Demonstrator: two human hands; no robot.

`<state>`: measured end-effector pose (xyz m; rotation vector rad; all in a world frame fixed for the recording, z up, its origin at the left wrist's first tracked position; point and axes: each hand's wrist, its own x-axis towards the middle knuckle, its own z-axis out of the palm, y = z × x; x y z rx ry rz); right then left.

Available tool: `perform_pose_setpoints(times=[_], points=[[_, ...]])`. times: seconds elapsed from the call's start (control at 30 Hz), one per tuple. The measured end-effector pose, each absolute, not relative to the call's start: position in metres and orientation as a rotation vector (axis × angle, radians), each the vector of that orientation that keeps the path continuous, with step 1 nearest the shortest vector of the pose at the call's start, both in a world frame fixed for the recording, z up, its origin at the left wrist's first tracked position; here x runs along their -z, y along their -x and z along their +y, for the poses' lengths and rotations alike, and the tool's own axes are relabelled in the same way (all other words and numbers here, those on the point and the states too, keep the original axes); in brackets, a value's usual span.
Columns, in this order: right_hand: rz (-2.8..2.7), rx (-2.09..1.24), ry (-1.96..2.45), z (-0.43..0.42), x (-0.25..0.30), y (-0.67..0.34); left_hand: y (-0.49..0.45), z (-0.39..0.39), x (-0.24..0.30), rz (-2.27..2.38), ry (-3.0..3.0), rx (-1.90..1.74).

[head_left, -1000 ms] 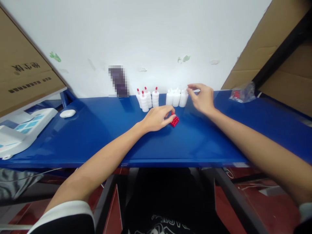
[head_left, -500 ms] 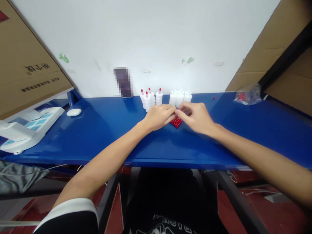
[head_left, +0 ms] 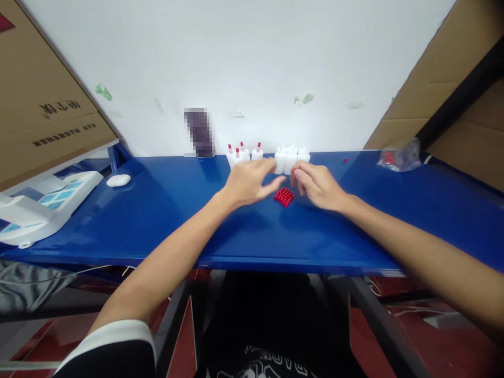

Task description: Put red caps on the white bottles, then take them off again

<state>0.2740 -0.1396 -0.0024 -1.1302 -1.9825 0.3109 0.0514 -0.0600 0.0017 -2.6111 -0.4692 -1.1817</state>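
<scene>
My left hand (head_left: pixel 250 182) is open, its thumb and fingers apart, in front of the white bottles with red tips (head_left: pixel 257 154), and hides their lower parts. No object shows between its fingers. My right hand (head_left: pixel 318 185) is closed in a pinch, with a bit of red at its fingertips that looks like a small red cap (head_left: pixel 293 170). It is in front of a group of white bottles with bare nozzles (head_left: pixel 280 161), standing upright by the wall. Between and below the hands, a block of small red caps (head_left: pixel 284 197) lies on the blue table (head_left: pixel 252 236).
A clear bag with red pieces (head_left: pixel 400 156) lies at the back right, and a single red piece (head_left: pixel 345 160) left of it. At the left are a white case (head_left: pixel 118 180) and a white device with blue panels (head_left: pixel 59 202). A dark blurred-out object (head_left: pixel 200 134) leans on the wall.
My hands have moved apart from where they met above the red caps. The left hand has opened and shifted left; the right has drawn slightly right. The block of caps is now uncovered.
</scene>
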Motion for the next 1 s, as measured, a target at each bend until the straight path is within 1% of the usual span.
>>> perform_pose_setpoints(times=[0.07,0.13,0.2,0.3,0.37,0.53,0.73,0.8,0.87,0.93,1.0], points=[[-2.001,-0.459,1.141,-0.133,0.003,-0.287,-0.039,-0.049,-0.006,-0.796,2.500,1.386],[-2.062,-0.690,1.173,-0.127,0.001,-0.300,-0.026,-0.037,-0.008,-1.064,2.379,1.556],[-2.095,-0.926,1.197,-0.124,-0.002,-0.312,-0.016,-0.027,-0.007,-1.191,2.349,1.598],[-2.026,-1.196,1.191,-0.122,-0.006,-0.323,-0.012,-0.020,-0.003,-1.296,2.402,1.523],[-1.987,-1.277,1.212,-0.121,-0.009,-0.327,-0.014,-0.018,0.001,-1.353,2.434,1.463],[-2.090,-1.268,1.320,-0.120,-0.011,-0.329,-0.019,-0.015,0.009,-1.459,2.441,1.390],[-1.930,-1.588,1.100,-0.125,-0.013,-0.334,-0.020,-0.014,0.011,-1.435,2.470,1.402],[-1.921,-1.585,1.062,-0.124,-0.013,-0.335,-0.020,-0.014,0.012,-1.347,2.521,1.431],[-1.986,-1.446,1.146,-0.123,-0.011,-0.335,-0.022,-0.015,0.013,-1.228,2.597,1.454],[-2.069,-1.159,1.327,-0.120,-0.008,-0.332,-0.024,-0.016,0.015,-1.106,2.682,1.476],[-2.109,-0.795,1.468,-0.118,-0.003,-0.328,-0.027,-0.019,0.016,-1.015,2.751,1.486]])
